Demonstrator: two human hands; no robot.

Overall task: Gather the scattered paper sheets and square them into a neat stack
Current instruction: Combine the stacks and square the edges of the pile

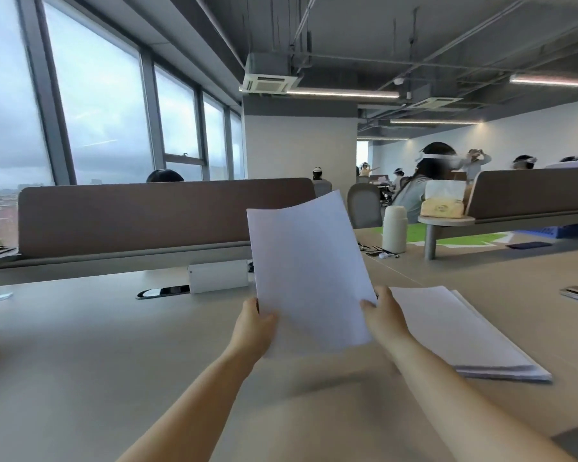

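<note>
open office with tall windows, dark ceiling pipes and a long beige counter [80, 345] backed by a brown divider panel [147, 218]. held upright above the counter, near its middle: a bunch of white paper sheets [309, 271], tilted slightly, top edge curling, lower edge lifted clear of the surface. left hand [254, 328] closed on the sheets' lower left edge, thumb in front. right hand [382, 320] closed on the lower right edge, thumb across the face. just right of the held sheets, lying flat on the counter: a thick paper stack [464, 335], edges slightly fanned at the near corner. behind the held sheets, against the divider: a white box [217, 276] beside a cable slot [162, 291]. further right of the sheets: a cream bottle [394, 230], a tissue pack [442, 206] on a small round stand.
</note>
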